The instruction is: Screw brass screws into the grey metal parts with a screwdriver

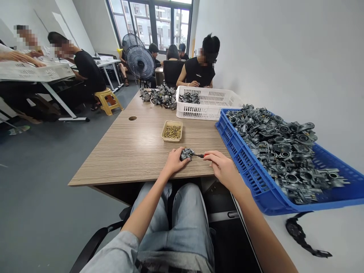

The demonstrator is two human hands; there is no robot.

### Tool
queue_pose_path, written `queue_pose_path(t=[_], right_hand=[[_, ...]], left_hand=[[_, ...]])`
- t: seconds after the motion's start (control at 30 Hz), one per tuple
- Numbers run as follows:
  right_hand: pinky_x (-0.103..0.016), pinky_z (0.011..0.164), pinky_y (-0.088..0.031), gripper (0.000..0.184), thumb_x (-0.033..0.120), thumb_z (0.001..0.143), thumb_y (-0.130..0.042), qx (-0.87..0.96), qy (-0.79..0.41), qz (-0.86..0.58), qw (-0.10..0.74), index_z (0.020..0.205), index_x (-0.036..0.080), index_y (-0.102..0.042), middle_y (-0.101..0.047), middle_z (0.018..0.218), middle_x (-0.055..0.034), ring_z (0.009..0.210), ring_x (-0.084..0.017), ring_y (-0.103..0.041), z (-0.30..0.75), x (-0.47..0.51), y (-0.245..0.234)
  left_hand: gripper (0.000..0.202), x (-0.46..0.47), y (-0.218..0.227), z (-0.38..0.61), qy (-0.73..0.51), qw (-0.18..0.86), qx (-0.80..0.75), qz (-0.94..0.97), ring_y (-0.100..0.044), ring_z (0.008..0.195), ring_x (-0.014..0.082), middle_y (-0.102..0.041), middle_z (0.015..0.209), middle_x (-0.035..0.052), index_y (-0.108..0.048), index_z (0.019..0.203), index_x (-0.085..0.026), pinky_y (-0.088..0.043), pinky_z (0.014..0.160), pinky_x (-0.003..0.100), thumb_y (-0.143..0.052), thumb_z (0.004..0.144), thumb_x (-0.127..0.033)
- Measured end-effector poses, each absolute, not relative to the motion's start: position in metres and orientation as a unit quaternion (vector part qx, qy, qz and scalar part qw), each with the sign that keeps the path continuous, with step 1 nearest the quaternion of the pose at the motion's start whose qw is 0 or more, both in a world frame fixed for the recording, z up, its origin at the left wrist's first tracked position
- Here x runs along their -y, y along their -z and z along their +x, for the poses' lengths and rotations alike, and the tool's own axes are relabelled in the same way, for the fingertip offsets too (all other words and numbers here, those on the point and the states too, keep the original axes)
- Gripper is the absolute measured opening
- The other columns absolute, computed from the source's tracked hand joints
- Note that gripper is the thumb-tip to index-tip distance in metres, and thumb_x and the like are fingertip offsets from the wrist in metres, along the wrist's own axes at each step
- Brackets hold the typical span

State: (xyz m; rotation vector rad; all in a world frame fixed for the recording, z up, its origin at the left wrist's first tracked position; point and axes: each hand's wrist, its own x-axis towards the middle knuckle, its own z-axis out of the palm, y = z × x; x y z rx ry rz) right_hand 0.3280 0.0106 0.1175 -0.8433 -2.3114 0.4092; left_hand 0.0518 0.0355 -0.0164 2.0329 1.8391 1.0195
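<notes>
My left hand (pixel 174 162) is closed around a small grey metal carburetor part (pixel 186 153) resting on the wooden table (pixel 133 148) near its front edge. My right hand (pixel 223 167) grips a screwdriver (pixel 200 155) with a red handle; its dark shaft points left into the part. Just beyond the part sits a small tan tray of brass screws (pixel 172 131).
A blue crate (pixel 256 182) heaped with grey metal parts stands at my right. A white basket (pixel 207 103) and a pile of parts (pixel 160 96) lie farther back, where a person in black sits. A fan (pixel 140 62), other people, tables and a yellow stool (pixel 108 100) are at left.
</notes>
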Motion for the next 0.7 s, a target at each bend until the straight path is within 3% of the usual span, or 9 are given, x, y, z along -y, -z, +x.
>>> queue_pose_path(t=[0.2, 0.37, 0.7], right_hand=[[-0.047, 0.116, -0.060, 0.052, -0.001, 0.090, -0.044, 0.874, -0.166, -0.326, 0.320, 0.118, 0.027, -0.078, -0.077, 0.136, -0.0082, 0.134, -0.026, -0.071, 0.327, -0.010, -0.117], [-0.039, 0.098, -0.067, 0.048, 0.000, 0.090, -0.043, 0.867, -0.212, -0.322, 0.315, 0.120, 0.025, -0.072, -0.071, 0.137, -0.0112, 0.126, -0.025, -0.071, 0.324, -0.006, -0.116], [-0.039, 0.102, -0.064, 0.041, -0.002, 0.096, -0.040, 0.867, -0.202, -0.326, 0.318, 0.119, 0.023, -0.064, -0.067, 0.127, -0.0114, 0.115, -0.024, -0.071, 0.314, -0.001, -0.116]], left_hand=[[0.049, -0.036, 0.017, 0.052, -0.355, 0.105, -0.622, 0.690, -0.065, 0.121, 0.0394, -0.078, 0.132, 0.0105, -0.065, 0.139, -0.028, -0.053, 0.107, 0.055, -0.079, 0.096, -0.048], [0.050, -0.036, 0.017, 0.052, -0.347, 0.104, -0.622, 0.694, -0.064, 0.120, 0.0398, -0.077, 0.134, 0.0109, -0.063, 0.140, -0.027, -0.053, 0.106, 0.055, -0.078, 0.097, -0.048], [0.050, -0.037, 0.018, 0.051, -0.342, 0.104, -0.625, 0.694, -0.064, 0.122, 0.0383, -0.077, 0.135, 0.0093, -0.063, 0.140, -0.028, -0.052, 0.109, 0.054, -0.078, 0.097, -0.049]])
